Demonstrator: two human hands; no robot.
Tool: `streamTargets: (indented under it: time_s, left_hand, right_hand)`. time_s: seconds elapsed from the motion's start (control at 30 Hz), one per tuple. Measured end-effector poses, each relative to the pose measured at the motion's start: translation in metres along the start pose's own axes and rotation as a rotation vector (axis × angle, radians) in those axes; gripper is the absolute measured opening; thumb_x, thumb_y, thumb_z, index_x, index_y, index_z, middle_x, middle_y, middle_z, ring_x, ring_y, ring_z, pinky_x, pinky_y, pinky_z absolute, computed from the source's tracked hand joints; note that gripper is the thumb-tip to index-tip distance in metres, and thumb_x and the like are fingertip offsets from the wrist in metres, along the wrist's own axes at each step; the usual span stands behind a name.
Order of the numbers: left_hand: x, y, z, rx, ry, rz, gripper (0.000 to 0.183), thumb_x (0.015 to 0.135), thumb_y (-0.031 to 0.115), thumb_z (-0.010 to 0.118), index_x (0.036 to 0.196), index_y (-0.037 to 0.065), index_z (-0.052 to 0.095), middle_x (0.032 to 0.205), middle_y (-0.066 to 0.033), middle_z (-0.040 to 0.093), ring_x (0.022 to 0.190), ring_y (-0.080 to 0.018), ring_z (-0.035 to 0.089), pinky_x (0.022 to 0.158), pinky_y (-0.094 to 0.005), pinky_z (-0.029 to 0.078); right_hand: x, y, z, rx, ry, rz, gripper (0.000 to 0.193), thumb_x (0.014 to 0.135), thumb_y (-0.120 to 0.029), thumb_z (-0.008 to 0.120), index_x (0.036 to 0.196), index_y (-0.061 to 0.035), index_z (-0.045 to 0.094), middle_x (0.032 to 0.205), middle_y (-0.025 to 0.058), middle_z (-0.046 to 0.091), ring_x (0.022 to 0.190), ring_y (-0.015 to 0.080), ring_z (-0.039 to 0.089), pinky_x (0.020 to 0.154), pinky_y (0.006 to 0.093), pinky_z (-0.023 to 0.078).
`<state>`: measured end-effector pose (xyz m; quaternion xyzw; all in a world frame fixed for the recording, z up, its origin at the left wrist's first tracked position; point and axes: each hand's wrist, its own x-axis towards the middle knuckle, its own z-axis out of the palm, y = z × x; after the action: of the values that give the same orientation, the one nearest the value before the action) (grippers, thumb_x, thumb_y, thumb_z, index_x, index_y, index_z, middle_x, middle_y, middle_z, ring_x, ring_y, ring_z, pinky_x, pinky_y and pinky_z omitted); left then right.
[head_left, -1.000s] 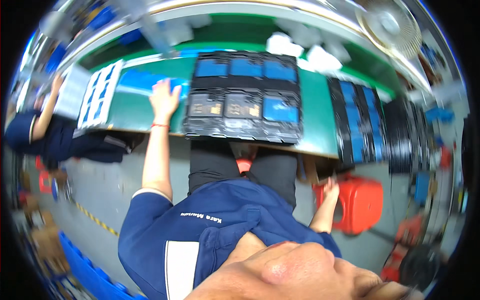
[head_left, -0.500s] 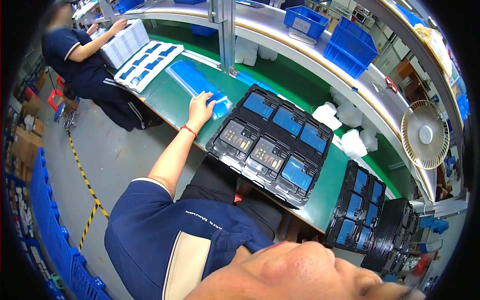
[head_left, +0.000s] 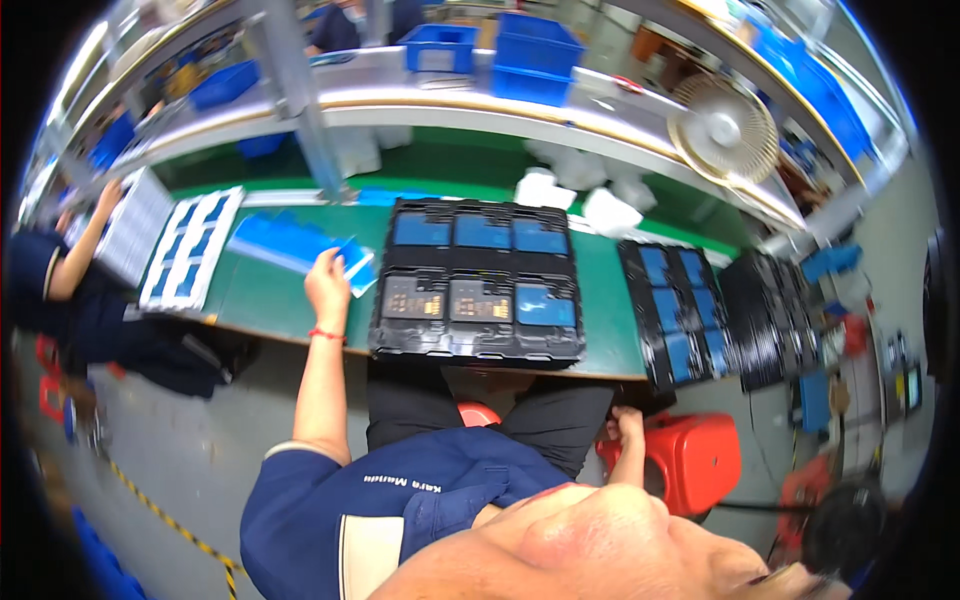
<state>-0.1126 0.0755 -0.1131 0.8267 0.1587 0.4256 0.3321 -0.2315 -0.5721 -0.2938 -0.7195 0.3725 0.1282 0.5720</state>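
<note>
My left hand point(head_left: 328, 287) is at the right end of some blue plastic film point(head_left: 272, 240) lying on the green work table point(head_left: 255, 305). Its fingertips are pinched on the film near the clear, glossy end. Just right of it lies a black tray point(head_left: 478, 262) with two rows of compartments holding flat parts. Most parts are covered in blue film, while two in the near row show a dark face with gold-coloured marks point(head_left: 480, 302). My right hand point(head_left: 627, 424) is low beside my thigh, next to a red stool point(head_left: 690, 462); its fingers are small and blurred.
To the right are another black tray point(head_left: 672, 310) of blue-covered parts and a stack of black trays point(head_left: 765, 315). On the left stand a white tray point(head_left: 192, 250) and a co-worker point(head_left: 60, 280) at a white stack. Blue bins point(head_left: 537, 58) and a fan point(head_left: 722, 128) occupy the shelf.
The view has swung to the right and levelled. My right hand and the red stool have come into sight. My left hand stays at the film's end.
</note>
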Motion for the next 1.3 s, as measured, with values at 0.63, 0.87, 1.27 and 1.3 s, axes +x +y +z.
streamTargets:
  time_s: [0.63, 0.87, 1.27, 1.3]
  left_hand:
    - [0.028, -0.092, 0.018, -0.191, -0.133, 0.02, 0.023, 0.09, 0.017, 0.063, 0.102, -0.003, 0.063, 0.091, -0.0132, 0.068, 0.081, -0.0196, 0.063, 0.075, -0.0318, 0.05]
    - [0.034, -0.109, 0.023, -0.341, -0.197, -0.061, 0.023, 0.093, 0.016, 0.061, 0.101, -0.005, 0.06, 0.094, -0.0098, 0.064, 0.084, -0.0146, 0.06, 0.079, -0.0274, 0.049]
    - [0.046, -0.014, -0.026, -0.235, -0.235, 0.173, 0.018, 0.09, 0.016, 0.063, 0.086, -0.002, 0.061, 0.085, -0.0059, 0.062, 0.077, -0.0139, 0.053, 0.072, -0.0276, 0.044]
    - [0.047, 0.011, -0.026, -0.213, -0.217, 0.27, 0.017, 0.09, 0.014, 0.064, 0.085, -0.003, 0.061, 0.086, -0.0082, 0.063, 0.079, -0.0164, 0.056, 0.075, -0.0294, 0.046]
  right_hand:
    - [-0.225, -0.229, 0.003, -0.709, -0.388, -1.126, 0.043, 0.083, -0.028, 0.066, 0.114, 0.0012, 0.058, 0.093, 0.0202, 0.066, 0.086, 0.0328, 0.065, 0.077, 0.0408, 0.051]
    - [-0.24, -0.283, 0.074, -0.925, -0.587, -1.308, 0.041, 0.08, -0.022, 0.065, 0.114, 0.0009, 0.059, 0.103, 0.0214, 0.065, 0.095, 0.0375, 0.062, 0.081, 0.0415, 0.049]
    - [-0.24, -0.338, 0.163, -0.643, -0.824, -1.491, 0.032, 0.076, -0.019, 0.068, 0.101, 0.0025, 0.065, 0.093, 0.018, 0.069, 0.086, 0.0293, 0.067, 0.077, 0.0365, 0.053]
    - [-0.238, -0.344, 0.174, -0.577, -0.832, -1.503, 0.033, 0.076, -0.019, 0.069, 0.1, 0.0027, 0.065, 0.091, 0.0173, 0.069, 0.084, 0.0293, 0.067, 0.077, 0.0366, 0.052]
